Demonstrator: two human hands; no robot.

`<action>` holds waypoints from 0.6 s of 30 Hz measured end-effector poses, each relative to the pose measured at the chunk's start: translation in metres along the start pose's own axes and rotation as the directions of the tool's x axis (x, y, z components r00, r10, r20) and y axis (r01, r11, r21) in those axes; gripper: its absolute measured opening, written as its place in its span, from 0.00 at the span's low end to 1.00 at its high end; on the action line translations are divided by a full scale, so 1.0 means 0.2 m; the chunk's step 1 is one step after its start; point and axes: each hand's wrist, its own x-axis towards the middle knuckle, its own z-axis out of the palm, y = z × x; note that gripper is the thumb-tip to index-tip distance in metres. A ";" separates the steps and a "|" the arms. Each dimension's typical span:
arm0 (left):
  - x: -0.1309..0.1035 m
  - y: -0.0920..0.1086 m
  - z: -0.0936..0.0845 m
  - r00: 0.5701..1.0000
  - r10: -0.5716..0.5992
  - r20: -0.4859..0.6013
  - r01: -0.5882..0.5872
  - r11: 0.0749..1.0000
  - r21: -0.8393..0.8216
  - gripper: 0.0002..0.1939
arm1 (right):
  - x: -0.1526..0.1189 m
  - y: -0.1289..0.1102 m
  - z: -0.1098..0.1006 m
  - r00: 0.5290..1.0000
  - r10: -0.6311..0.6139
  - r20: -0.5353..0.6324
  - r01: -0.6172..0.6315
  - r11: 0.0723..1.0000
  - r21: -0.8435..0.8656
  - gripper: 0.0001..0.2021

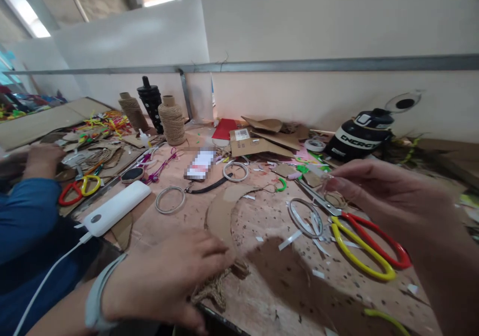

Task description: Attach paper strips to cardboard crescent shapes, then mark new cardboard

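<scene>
My left hand (168,271), with a pale band on the wrist, reaches over the table's front edge. Its fingers are stretched out over the lower end of a crescent-shaped cardboard piece (221,211); whether they press on it I cannot tell. Below the fingers lies a twine-wrapped star (213,293), partly covered. On the right, my right hand (389,191) is raised with thumb and forefinger pinched on a thin, whitish strip (317,170), blurred at the fingertips. Beneath it lie scissors (362,256) with red and yellow handles, beside a tape ring (305,218) and white paper scraps.
Two more rings (170,200) lie mid-table near a phone (201,164) with a strap. A white power bank (116,209) with a cable sits left. Twine spools (172,121), cardboard pieces (258,144) and a black bottle (359,135) stand behind. Another person's blue sleeve (30,216) is far left.
</scene>
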 end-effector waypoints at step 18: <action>-0.13 -0.05 0.18 0.991 -0.064 -0.114 0.048 0.989 -0.139 0.23 | -0.01 -0.08 -0.04 1.000 -0.009 0.002 0.009 0.993 0.119 0.06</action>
